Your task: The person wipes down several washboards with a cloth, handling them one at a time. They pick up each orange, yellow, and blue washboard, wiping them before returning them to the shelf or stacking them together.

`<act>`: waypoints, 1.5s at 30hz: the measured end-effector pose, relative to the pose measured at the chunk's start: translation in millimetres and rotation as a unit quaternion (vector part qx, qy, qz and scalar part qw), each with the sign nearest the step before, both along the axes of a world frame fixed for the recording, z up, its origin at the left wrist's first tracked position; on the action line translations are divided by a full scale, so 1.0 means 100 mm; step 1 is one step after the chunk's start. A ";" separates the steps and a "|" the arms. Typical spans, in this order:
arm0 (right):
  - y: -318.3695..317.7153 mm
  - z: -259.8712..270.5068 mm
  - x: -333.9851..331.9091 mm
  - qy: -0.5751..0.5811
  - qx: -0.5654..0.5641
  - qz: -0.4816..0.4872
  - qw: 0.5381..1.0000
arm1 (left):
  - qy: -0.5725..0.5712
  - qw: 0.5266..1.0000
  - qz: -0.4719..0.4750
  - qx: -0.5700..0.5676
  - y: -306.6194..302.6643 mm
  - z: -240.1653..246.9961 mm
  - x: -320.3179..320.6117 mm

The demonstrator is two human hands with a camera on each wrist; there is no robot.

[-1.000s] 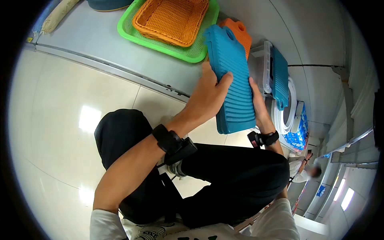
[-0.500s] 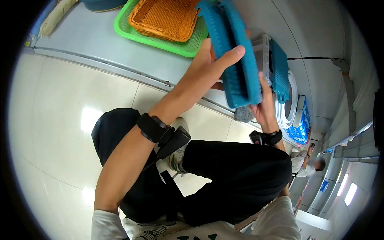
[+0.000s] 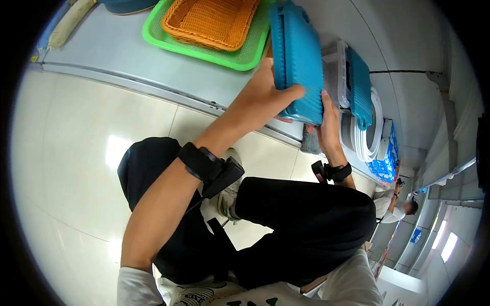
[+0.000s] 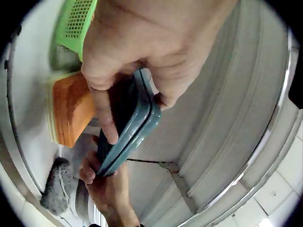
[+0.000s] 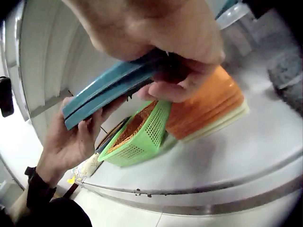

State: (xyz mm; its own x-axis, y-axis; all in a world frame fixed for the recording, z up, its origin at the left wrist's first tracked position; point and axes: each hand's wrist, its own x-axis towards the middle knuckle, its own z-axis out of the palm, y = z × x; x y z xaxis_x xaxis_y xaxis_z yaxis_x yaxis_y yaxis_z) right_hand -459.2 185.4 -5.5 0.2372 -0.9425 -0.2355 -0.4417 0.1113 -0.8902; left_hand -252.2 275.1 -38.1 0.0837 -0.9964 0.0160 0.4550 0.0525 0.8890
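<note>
Two blue ribbed washboards [image 3: 301,66] are held face to face as a stack, tilted above the shelf. My left hand [image 3: 260,97] grips their left edge, with the thumb across the upper board. On the opposite edge, my right hand [image 3: 331,125] grips the stack near its lower end. The left wrist view shows a narrow seam between the boards [image 4: 135,127], with the left fingers and thumb on either side. Beneath them stands a stack of orange and cream boards [image 5: 208,109], mostly hidden in the head view.
A green basket [image 3: 204,53] with an orange woven basket [image 3: 212,25] inside stands left of the boards. To the right are a clear plastic box [image 3: 334,66], another blue washboard [image 3: 360,84], white round basins [image 3: 375,127] and a grey fuzzy item [image 3: 309,140]. Another person [image 3: 393,206] is farther off.
The washboards moved up and away over the shelf. They tilted with a gap showing between them half a second ago, and now sit closer together. Both hands kept hold.
</note>
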 end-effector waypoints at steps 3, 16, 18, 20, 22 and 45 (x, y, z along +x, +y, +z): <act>-0.03 0.02 -0.03 0.010 0.026 -0.008 1.000 | 0.083 0.996 -0.030 0.004 0.03 -0.01 0.04; -0.11 0.08 -0.13 0.074 0.070 -0.010 0.995 | 0.173 0.972 -0.154 0.035 0.03 -0.02 0.09; -0.09 0.11 -0.16 0.054 0.104 -0.028 0.993 | 0.171 0.971 -0.162 0.039 0.03 -0.03 0.08; -0.10 0.11 -0.18 0.032 0.137 -0.042 0.989 | 0.174 0.969 -0.168 0.045 0.00 -0.09 0.05; -0.14 0.05 -0.18 0.064 0.108 -0.014 0.992 | 0.165 0.971 -0.167 0.039 0.00 -0.10 0.03; -0.43 -0.29 -0.18 -0.061 0.014 -0.077 0.995 | -0.170 0.983 0.060 0.022 -0.37 -0.22 -0.29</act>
State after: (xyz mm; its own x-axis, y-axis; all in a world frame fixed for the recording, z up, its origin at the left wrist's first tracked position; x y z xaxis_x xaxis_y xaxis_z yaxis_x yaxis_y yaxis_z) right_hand -477.1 142.9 -34.1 0.1179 -0.9634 -0.2407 -0.3066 0.1952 -0.9316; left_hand -281.6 237.7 -59.7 0.1973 -0.9801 0.0197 0.1238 0.0449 0.9913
